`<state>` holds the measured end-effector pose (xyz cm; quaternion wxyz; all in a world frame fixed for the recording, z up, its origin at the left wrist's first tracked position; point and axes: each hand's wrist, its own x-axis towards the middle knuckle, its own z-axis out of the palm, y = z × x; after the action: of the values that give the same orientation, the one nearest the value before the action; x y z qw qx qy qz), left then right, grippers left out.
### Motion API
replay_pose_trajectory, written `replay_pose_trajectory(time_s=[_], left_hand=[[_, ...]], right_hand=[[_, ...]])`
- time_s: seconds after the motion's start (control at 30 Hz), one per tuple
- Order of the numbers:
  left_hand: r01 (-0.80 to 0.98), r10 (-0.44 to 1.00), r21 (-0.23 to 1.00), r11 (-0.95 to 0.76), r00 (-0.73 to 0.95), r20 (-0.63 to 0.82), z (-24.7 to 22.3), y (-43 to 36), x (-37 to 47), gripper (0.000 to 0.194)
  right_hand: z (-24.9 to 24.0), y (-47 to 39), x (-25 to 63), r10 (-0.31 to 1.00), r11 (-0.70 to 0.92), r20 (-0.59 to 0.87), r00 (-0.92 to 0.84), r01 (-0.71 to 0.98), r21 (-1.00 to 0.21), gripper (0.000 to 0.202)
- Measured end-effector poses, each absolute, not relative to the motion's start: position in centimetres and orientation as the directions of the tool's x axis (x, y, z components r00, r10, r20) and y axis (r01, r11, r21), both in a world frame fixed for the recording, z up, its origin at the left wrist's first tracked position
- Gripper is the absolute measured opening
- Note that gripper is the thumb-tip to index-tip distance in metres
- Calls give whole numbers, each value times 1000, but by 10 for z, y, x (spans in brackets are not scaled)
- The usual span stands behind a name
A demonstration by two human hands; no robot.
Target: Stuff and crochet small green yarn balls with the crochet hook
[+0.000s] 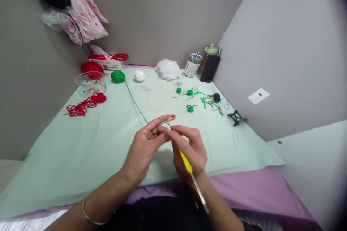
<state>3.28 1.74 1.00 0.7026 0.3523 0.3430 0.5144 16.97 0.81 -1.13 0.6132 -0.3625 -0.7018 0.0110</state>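
Note:
Over the front of the table my left hand (143, 148) pinches green yarn (137, 106) between thumb and fingers, a strand looped around its fingers. Beside its index fingertip an orange stitch marker (172, 117) sticks out; how it is fixed there is hidden. My right hand (191, 148) is closed around a crochet hook (185, 160) with a yellow grip, its metal back end pointing down toward my forearm. Both sets of fingertips meet, hiding the hook's tip and any stitches. The yarn runs back to a green ball (118, 76).
Red yarn (81, 108), a clear plastic cup (92, 83) and a tissue box (105, 62) with red scissors (120, 57) stand left. A white yarn ball (139, 75), stuffing (168, 69) and a pen holder (193, 65) line the back. Green pieces (191, 108) and a black clip (236, 117) lie right.

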Motion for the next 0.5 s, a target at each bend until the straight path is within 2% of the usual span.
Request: replay_pose_trajectory(time_s=[0.03,0.1,0.17,0.23,0.3,0.37,0.43,0.5], left_hand=[[-500,947,819,281,284,-151,10,18,32,45],[-524,911,763,378,356,-207,10,20,30,48],[-535,906,747,394,362,-218,11,22,28,42],[-519,924,783,343,336,-182,12,23,27,37],[-480,942,835,269,310,-126,13,22,28,39],[-443,953,871,211,292,-82,14,21,28,40],[-409,954,890,202,289,-83,14,20,27,38],[-382,946,896,224,306,-106,14,19,25,38]], right_hand=[[-12,8,171,504,736,864,16,515,-440,42],[-10,7,174,583,712,809,72,435,-552,36],[-3,8,179,714,648,684,152,229,-727,27],[4,9,181,795,589,583,166,16,-808,21],[8,10,181,825,563,553,117,-72,-824,18],[8,12,179,831,556,552,69,-66,-828,16],[5,15,179,849,528,525,60,-88,-844,16],[2,18,180,884,465,464,51,-192,-864,15]])
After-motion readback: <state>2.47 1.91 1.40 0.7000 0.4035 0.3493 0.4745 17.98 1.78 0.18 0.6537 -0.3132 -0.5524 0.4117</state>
